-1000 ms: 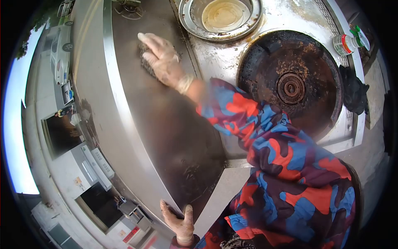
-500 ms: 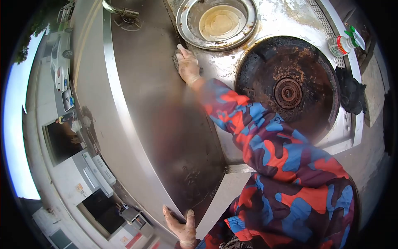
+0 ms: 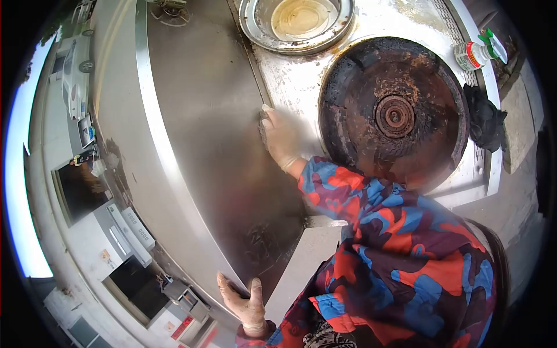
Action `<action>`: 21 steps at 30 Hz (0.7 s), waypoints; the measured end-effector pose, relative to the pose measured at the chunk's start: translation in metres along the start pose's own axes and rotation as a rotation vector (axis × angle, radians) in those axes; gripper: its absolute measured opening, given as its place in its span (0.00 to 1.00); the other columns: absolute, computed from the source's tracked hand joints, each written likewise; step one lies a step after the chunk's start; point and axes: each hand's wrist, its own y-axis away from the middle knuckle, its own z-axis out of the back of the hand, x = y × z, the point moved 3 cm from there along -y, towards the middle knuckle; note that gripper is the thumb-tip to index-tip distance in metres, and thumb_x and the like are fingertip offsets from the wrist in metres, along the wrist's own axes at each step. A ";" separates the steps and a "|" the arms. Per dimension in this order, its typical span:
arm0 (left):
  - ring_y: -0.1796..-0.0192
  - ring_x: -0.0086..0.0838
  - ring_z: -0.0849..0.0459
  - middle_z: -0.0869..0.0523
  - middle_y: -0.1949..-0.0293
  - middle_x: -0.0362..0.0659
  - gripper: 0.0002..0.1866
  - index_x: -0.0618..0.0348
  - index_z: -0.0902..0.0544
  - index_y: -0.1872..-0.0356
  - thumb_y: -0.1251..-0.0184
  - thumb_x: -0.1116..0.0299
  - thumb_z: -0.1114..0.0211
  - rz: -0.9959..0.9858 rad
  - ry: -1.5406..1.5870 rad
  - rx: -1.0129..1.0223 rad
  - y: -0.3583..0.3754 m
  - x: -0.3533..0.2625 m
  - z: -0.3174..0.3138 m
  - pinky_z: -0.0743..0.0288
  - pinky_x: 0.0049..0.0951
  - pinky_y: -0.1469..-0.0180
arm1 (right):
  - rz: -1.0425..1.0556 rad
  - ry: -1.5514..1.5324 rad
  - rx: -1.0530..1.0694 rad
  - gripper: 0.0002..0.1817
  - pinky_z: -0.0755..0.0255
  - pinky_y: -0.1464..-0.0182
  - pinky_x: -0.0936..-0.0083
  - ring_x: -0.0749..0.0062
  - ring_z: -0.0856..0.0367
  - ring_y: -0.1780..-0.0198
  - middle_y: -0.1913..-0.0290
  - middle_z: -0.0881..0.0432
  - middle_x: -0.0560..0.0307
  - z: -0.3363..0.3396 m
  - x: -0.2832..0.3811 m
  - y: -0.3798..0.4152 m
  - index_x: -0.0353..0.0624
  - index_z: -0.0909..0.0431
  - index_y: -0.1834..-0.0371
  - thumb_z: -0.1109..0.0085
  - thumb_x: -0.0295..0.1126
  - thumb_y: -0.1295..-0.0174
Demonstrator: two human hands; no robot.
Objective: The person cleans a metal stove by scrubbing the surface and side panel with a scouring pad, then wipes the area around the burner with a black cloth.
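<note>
My right hand (image 3: 279,139), in a thin clear glove, is closed on a dark scouring pad (image 3: 263,131). The pad presses against the upright steel panel (image 3: 203,104), close to the seam where it meets the stove top (image 3: 293,87). My left hand (image 3: 243,301), also gloved, grips the panel's end edge, with thumb and fingers on either side of it. Brownish, wet-looking smears cover part of the panel. Beside my right forearm lies a wide, rusty round burner pan (image 3: 360,127).
A metal ring-shaped basin (image 3: 345,26) holds brownish liquid. A spray bottle (image 3: 467,56) with a green trigger and a black cloth (image 3: 485,119) lie along the stove's far rim. A faucet (image 3: 172,4) stands at the panel's other end. Beyond are a road, parked cars and buildings.
My right hand has slid with the pad along the panel toward my left hand. My left hand keeps its grip on the edge. The whole view has shifted slightly.
</note>
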 end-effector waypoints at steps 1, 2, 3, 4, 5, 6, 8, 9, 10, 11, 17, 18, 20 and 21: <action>0.38 0.39 0.29 0.29 0.40 0.53 0.45 0.74 0.39 0.32 0.47 0.64 0.24 -0.040 -0.021 0.002 -0.001 0.004 0.000 0.38 0.36 0.33 | 0.024 -0.015 -0.012 0.18 0.33 0.36 0.67 0.57 0.23 0.40 0.43 0.19 0.52 0.002 0.006 -0.006 0.45 0.22 0.42 0.43 0.30 0.36; 0.38 0.39 0.29 0.29 0.41 0.53 0.45 0.74 0.39 0.32 0.47 0.64 0.24 -0.072 -0.048 0.004 -0.001 0.007 0.001 0.38 0.37 0.33 | -0.012 -0.030 -0.011 0.19 0.32 0.37 0.67 0.58 0.22 0.42 0.45 0.18 0.51 -0.004 0.008 -0.025 0.46 0.21 0.42 0.41 0.31 0.37; 0.38 0.39 0.29 0.29 0.41 0.53 0.45 0.74 0.39 0.32 0.47 0.64 0.24 -0.061 -0.053 0.001 -0.001 0.008 0.000 0.38 0.37 0.33 | 0.035 -0.041 -0.058 0.19 0.31 0.38 0.68 0.58 0.21 0.44 0.46 0.18 0.50 -0.022 0.000 -0.059 0.46 0.21 0.42 0.41 0.32 0.37; 0.37 0.37 0.30 0.30 0.38 0.52 0.45 0.72 0.42 0.30 0.46 0.67 0.27 -0.060 -0.046 0.027 -0.002 0.006 0.000 0.40 0.36 0.32 | 0.073 -0.052 -0.103 0.19 0.30 0.39 0.68 0.58 0.20 0.45 0.47 0.17 0.50 -0.042 -0.012 -0.093 0.46 0.21 0.42 0.40 0.32 0.38; 0.35 0.36 0.32 0.32 0.36 0.52 0.45 0.71 0.44 0.28 0.45 0.70 0.29 -0.055 -0.044 0.055 0.000 0.005 0.001 0.43 0.34 0.30 | -0.129 -0.168 -0.075 0.19 0.30 0.40 0.68 0.56 0.20 0.46 0.48 0.17 0.48 -0.052 -0.010 -0.119 0.46 0.21 0.42 0.41 0.32 0.38; 0.39 0.39 0.29 0.30 0.42 0.52 0.45 0.74 0.40 0.32 0.46 0.62 0.25 -0.087 -0.060 0.019 0.000 0.007 0.001 0.37 0.38 0.34 | -0.181 -0.150 -0.038 0.17 0.29 0.41 0.67 0.53 0.20 0.45 0.48 0.17 0.48 -0.060 -0.011 -0.140 0.45 0.21 0.44 0.42 0.33 0.36; 0.39 0.39 0.29 0.30 0.42 0.52 0.45 0.73 0.40 0.32 0.46 0.63 0.25 -0.065 -0.049 0.006 0.002 0.008 0.001 0.37 0.38 0.34 | -0.094 -0.128 -0.087 0.16 0.29 0.41 0.66 0.53 0.20 0.46 0.48 0.17 0.48 -0.058 -0.014 -0.121 0.45 0.20 0.45 0.43 0.33 0.36; 0.39 0.39 0.29 0.30 0.41 0.52 0.45 0.73 0.40 0.32 0.46 0.63 0.25 -0.062 -0.020 -0.010 0.001 0.008 0.000 0.38 0.38 0.34 | 0.015 -0.109 -0.148 0.16 0.29 0.41 0.65 0.52 0.20 0.46 0.49 0.17 0.47 -0.054 -0.012 -0.115 0.45 0.20 0.46 0.43 0.33 0.36; 0.38 0.39 0.30 0.30 0.41 0.51 0.45 0.72 0.40 0.31 0.45 0.63 0.25 -0.033 0.014 0.006 0.000 0.004 -0.002 0.38 0.38 0.34 | 0.111 -0.192 -0.149 0.17 0.31 0.39 0.65 0.53 0.22 0.43 0.46 0.18 0.48 -0.045 -0.014 -0.085 0.45 0.22 0.44 0.44 0.32 0.35; 0.38 0.39 0.30 0.30 0.41 0.51 0.45 0.72 0.40 0.31 0.45 0.63 0.25 -0.031 0.015 0.008 0.002 0.003 -0.001 0.38 0.38 0.34 | 0.069 -0.158 -0.029 0.19 0.34 0.36 0.65 0.53 0.26 0.38 0.42 0.21 0.49 -0.023 -0.005 -0.043 0.46 0.25 0.40 0.44 0.31 0.35; 0.39 0.38 0.30 0.30 0.41 0.51 0.44 0.73 0.40 0.31 0.45 0.64 0.25 -0.077 0.010 0.002 0.000 0.005 -0.001 0.39 0.37 0.33 | 0.149 -0.097 0.238 0.25 0.38 0.34 0.62 0.53 0.29 0.38 0.39 0.27 0.49 0.034 0.021 0.081 0.45 0.31 0.34 0.46 0.28 0.36; 0.38 0.38 0.30 0.30 0.40 0.51 0.44 0.73 0.40 0.31 0.45 0.64 0.25 -0.071 0.006 -0.002 0.000 0.004 -0.001 0.39 0.37 0.33 | 0.151 -0.115 0.218 0.25 0.38 0.34 0.63 0.53 0.29 0.39 0.39 0.27 0.49 0.023 0.019 0.063 0.43 0.32 0.34 0.47 0.28 0.35; 0.38 0.37 0.30 0.30 0.40 0.51 0.44 0.73 0.40 0.31 0.45 0.64 0.25 -0.050 -0.001 -0.007 0.000 0.004 -0.002 0.40 0.37 0.32 | 0.161 -0.147 0.015 0.23 0.38 0.34 0.63 0.52 0.28 0.40 0.40 0.25 0.48 -0.003 0.005 -0.002 0.42 0.30 0.35 0.47 0.30 0.34; 0.38 0.37 0.30 0.30 0.40 0.52 0.45 0.73 0.40 0.31 0.45 0.64 0.25 -0.036 0.003 -0.008 0.001 0.004 -0.002 0.40 0.37 0.32 | 0.101 -0.081 -0.065 0.22 0.37 0.36 0.63 0.52 0.28 0.41 0.43 0.23 0.47 -0.026 -0.014 -0.036 0.42 0.29 0.36 0.47 0.32 0.34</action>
